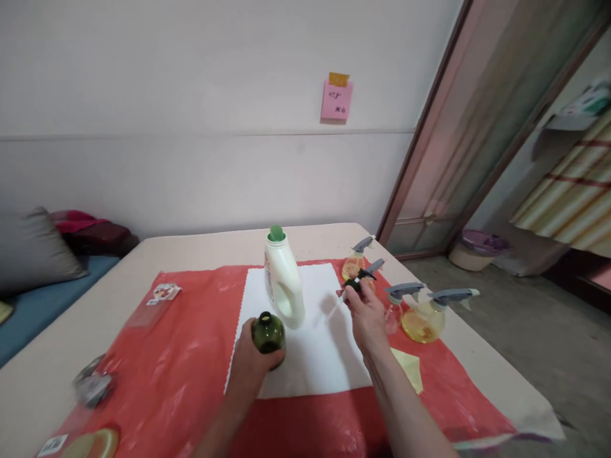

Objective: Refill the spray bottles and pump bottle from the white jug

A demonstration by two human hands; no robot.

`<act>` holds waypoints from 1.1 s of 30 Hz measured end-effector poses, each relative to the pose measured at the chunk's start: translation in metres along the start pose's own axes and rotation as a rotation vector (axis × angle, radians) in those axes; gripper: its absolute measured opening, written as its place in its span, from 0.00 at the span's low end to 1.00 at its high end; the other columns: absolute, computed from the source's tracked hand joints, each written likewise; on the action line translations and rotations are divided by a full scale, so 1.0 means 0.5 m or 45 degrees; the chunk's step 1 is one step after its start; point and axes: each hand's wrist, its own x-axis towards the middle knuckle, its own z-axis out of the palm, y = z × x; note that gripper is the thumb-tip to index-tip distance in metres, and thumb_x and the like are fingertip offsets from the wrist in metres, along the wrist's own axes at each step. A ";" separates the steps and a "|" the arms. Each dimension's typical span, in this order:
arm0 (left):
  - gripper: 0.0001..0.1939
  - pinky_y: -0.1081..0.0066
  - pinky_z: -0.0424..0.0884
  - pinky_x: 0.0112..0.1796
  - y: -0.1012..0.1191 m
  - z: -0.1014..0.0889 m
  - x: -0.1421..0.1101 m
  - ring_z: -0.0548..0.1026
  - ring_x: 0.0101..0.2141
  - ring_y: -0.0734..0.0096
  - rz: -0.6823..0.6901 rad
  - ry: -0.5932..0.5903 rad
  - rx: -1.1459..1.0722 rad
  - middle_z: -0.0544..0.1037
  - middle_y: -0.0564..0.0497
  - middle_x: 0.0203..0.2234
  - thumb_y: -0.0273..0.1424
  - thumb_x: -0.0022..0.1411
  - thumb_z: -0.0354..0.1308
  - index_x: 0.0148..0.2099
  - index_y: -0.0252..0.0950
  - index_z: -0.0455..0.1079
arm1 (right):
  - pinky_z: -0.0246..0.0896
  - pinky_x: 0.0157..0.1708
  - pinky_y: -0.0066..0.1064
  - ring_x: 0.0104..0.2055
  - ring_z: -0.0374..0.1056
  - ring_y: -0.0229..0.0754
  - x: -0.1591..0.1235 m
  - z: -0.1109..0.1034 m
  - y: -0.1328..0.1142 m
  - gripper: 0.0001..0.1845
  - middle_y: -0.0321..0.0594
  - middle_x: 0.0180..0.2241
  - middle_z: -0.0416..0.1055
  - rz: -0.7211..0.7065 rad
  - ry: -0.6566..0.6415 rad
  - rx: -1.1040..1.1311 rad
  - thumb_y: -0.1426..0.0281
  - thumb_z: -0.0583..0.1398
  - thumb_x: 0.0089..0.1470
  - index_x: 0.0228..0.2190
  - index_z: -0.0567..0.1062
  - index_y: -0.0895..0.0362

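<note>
My left hand (pixel 256 364) is wrapped round a dark green glass-like bottle (pixel 268 335), whose bare neck points up. In my right hand (pixel 367 313) is a black pump head (pixel 359 278), pinched between the fingers, with a thin pale tube slanting down to the left. Behind the green bottle a large white jug (pixel 282 277) with a handle stands on the white cloth (pixel 324 362), a green piece showing at its mouth. To the right of my right hand are several spray bottles with grey triggers, among them one with yellow liquid (pixel 424 323).
A red plastic sheet (pixel 191 356) covers much of the table (pixel 501 381). A yellow paper (pixel 409 367) lies by my right forearm. On the left are a clear plastic packet (pixel 155 305) and a tape-like roll (pixel 93 381). A pink note (pixel 337 100) hangs on the wall.
</note>
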 end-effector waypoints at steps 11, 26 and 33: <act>0.51 0.58 0.67 0.54 -0.065 0.016 0.059 0.68 0.59 0.48 -0.035 0.000 0.064 0.67 0.38 0.60 0.31 0.40 0.68 0.66 0.38 0.52 | 0.62 0.43 0.37 0.37 0.68 0.47 0.017 0.021 0.135 0.06 0.43 0.29 0.69 0.075 -0.048 -0.634 0.72 0.63 0.46 0.28 0.70 0.60; 0.54 0.51 0.60 0.62 0.018 -0.039 0.002 0.56 0.66 0.45 0.112 0.287 -0.309 0.54 0.34 0.67 0.43 0.50 0.68 0.71 0.37 0.43 | 0.61 0.38 0.35 0.36 0.65 0.47 -0.065 0.183 0.096 0.23 0.42 0.32 0.71 -0.014 -0.373 -0.206 0.55 0.60 0.45 0.37 0.72 0.61; 0.47 0.52 0.60 0.61 0.033 -0.042 -0.015 0.60 0.65 0.48 0.125 0.308 -0.394 0.57 0.36 0.66 0.41 0.53 0.65 0.69 0.37 0.48 | 0.60 0.35 0.32 0.35 0.65 0.46 -0.037 0.125 -0.020 0.24 0.40 0.33 0.70 -0.062 -0.306 -0.119 0.52 0.59 0.48 0.38 0.69 0.59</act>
